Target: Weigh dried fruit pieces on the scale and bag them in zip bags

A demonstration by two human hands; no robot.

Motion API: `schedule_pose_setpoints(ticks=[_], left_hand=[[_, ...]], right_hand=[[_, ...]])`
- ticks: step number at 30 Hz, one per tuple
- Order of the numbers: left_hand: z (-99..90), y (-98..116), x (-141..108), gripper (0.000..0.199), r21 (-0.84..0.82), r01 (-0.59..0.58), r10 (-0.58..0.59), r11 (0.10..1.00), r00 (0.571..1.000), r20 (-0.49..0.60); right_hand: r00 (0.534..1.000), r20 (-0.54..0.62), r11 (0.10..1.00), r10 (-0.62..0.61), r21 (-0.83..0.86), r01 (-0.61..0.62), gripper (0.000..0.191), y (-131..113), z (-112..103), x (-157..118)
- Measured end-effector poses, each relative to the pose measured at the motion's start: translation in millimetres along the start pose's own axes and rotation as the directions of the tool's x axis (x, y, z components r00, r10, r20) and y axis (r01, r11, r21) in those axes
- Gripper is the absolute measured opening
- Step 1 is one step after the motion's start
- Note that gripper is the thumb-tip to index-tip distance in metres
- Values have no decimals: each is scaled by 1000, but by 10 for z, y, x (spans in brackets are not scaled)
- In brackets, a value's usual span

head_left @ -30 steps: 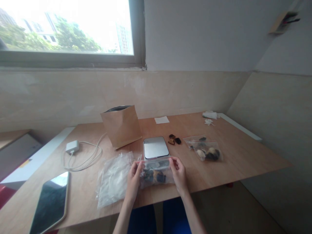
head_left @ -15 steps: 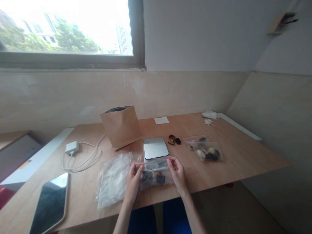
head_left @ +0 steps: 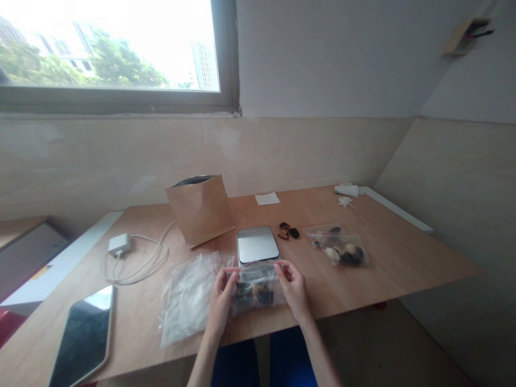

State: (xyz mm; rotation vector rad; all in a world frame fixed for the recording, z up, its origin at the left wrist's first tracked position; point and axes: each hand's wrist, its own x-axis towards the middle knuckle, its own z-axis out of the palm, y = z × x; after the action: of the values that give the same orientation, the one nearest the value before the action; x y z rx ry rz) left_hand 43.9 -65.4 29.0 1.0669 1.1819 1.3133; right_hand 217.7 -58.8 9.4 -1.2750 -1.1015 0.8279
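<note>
Both my hands grip the top edge of a clear zip bag (head_left: 258,294) with a red seal strip, just in front of a flat silver digital scale (head_left: 258,244). My left hand (head_left: 220,305) pinches the bag's left end, and my right hand (head_left: 294,288) pinches its right end. Dark and tan chunks lie inside the bag, partly hidden by its creased plastic. The bag's lower edge rests on or just above the wooden table (head_left: 403,258). A crumpled clear plastic bag (head_left: 187,298) lies beside my left hand.
Behind the scale are a kraft paper bag (head_left: 200,210) and several small dark pieces (head_left: 288,232). A second zip bag (head_left: 341,247) holds similar chunks. A white charger with cable (head_left: 119,244) and a tablet (head_left: 83,336) lie at left. The table's right edge is open.
My hands have drawn slightly closer together along the bag's sealed edge. The top of the bag now bulges a little more. Everything on the table stays in place.
</note>
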Motion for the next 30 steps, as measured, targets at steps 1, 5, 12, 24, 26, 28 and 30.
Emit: schedule_pose_setpoints(ticks=[1,5,12,24,26,28,30], left_hand=[[2,1,-1,28,-10,-3,3,1000,1000,-3],[1,-2,6,28,-34,-6,5,999,1000,-17],[5,-2,13,29,-24,-17,16,1000,999,-44],[1,-44,34,32,44,-34,37,998,998,-59],[-5,-56,42,33,55,-44,47,998,998,-52],[-11,-67,48,33,62,-54,57,997,997,-43],[-14,-71,48,32,65,-54,57,996,997,-47]], right_hand=[[1000,-4,1000,-1,-9,1,34,-5,1,-1],[1000,-13,999,-5,-33,5,37,-22,5,-4],[1000,-28,1000,7,-12,-8,37,-28,5,-7],[996,81,999,39,19,-41,34,-94,1,-18],[997,67,999,32,13,-33,33,-87,2,-16],[998,58,1000,28,3,-29,34,-76,3,-14],[998,56,1000,26,-10,-26,34,-62,4,-12]])
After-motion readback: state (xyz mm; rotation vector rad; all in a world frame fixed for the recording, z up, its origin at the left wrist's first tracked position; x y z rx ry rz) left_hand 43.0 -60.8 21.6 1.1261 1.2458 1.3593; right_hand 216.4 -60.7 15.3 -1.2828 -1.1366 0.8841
